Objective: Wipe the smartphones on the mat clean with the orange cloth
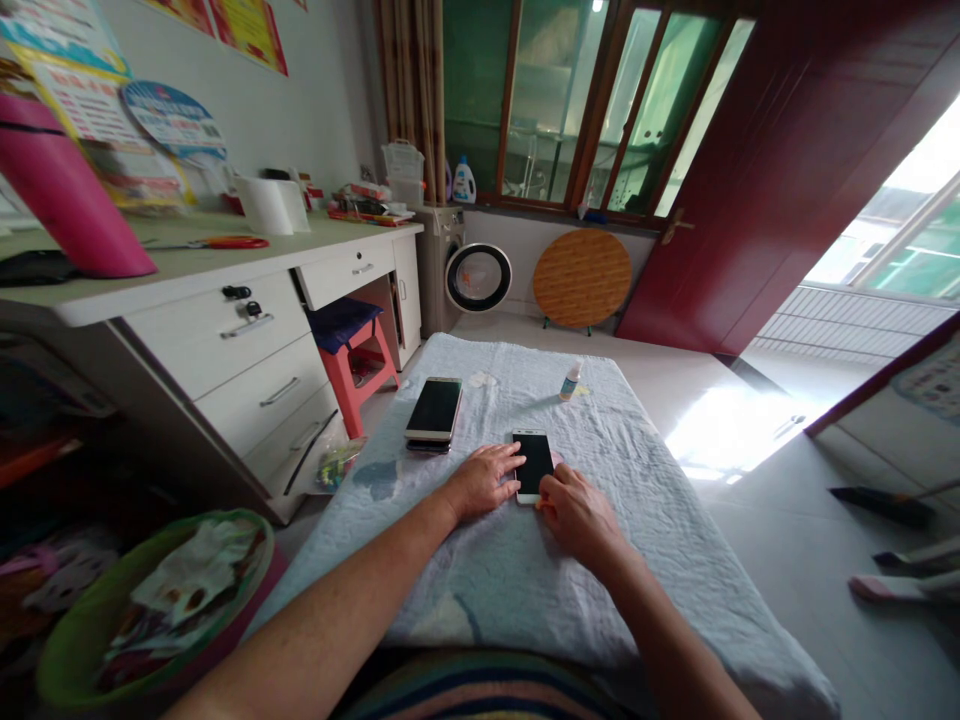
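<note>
A white-framed smartphone (534,464) with a dark screen lies face up on the cloth-covered table (480,590). My left hand (486,478) rests at its left edge, fingers spread and their tips touching the frame. At the phone's lower right, my right hand (576,510) is closed, pinching a small orange piece (545,502) against the corner. Most of that piece is hidden by the fingers, so its kind cannot be made out. Farther left on the cloth is a stack of phones (435,408), a gold-edged one on top. A small spray bottle (570,382) stands upright beyond the phone.
Along the left is a white desk (247,350) with a pink bottle (75,190), scissors (225,243) and paper rolls (266,205). A pink stool (352,350) is tucked beside it. A green basket (67,630) of cloths sits at lower left. Behind are a washing machine (439,270) and round wooden tabletop (583,278).
</note>
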A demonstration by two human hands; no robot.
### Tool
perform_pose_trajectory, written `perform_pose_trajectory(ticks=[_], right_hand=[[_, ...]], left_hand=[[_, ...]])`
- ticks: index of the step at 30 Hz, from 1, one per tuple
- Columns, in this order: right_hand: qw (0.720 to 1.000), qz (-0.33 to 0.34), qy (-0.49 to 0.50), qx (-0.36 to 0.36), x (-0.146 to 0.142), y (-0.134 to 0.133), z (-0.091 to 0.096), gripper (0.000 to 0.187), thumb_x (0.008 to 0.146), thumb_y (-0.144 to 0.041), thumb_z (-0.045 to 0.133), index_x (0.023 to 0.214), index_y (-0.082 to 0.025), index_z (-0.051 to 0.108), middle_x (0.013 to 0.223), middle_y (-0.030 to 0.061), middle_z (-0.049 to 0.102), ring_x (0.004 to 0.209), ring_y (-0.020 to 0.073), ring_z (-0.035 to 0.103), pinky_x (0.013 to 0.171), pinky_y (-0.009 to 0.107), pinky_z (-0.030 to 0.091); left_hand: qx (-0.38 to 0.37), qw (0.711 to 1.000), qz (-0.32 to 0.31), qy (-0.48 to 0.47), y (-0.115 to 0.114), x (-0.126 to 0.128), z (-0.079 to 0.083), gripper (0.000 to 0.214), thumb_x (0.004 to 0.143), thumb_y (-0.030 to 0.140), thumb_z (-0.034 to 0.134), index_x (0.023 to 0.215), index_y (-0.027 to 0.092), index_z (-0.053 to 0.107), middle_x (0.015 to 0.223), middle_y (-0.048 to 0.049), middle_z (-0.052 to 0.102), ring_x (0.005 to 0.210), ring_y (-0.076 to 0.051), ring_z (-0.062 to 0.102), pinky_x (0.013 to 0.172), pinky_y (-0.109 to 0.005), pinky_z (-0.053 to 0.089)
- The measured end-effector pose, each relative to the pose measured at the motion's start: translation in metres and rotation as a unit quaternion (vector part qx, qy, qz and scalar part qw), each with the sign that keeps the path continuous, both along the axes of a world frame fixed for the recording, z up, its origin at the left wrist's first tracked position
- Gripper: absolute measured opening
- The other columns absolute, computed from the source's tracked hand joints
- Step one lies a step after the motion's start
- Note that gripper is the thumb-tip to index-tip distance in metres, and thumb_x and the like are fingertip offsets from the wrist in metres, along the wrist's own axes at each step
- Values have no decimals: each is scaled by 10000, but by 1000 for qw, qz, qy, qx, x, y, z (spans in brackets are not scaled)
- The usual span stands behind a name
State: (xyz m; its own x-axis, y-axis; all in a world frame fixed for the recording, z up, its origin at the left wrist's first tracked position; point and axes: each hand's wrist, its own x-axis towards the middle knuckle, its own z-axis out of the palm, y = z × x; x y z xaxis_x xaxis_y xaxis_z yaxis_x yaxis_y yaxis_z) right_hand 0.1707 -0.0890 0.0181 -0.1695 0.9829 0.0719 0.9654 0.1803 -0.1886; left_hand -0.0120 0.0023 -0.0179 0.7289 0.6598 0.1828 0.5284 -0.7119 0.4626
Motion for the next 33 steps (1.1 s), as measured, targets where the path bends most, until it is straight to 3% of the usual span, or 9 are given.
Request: perform_pose_trajectory(ticks=[12,24,33], right_hand=[[1000,24,10,15,-35,6,-3,100,860,-182,530,912,-198,614,968,44,564,873,167,529,669,256,335],[998,-34,53,-12,3,-1,-2,105,789,-130,527,857,-192,577,909,24,536,810,143,500,638,240,280],[995,-56,81,-16,31,-2,9,176,812,-104,483,853,-182,636,880,28,552,770,129,517,693,227,334]], left_hand=[[-5,1000,-7,-1,0,0,-1,457,884,335,554,1311,174,551,1461,-113,435,1348,-239,406,1134,-401,282],[-10,999,-5,-50,4,0,-7,444,822,286,638,1256,200,597,1438,-97,470,1311,-252,456,1108,-408,344],[5,999,-7,-37,1,0,-3,450,829,263,647,1265,167,585,1421,-133,484,1302,-257,463,1111,-404,340]])
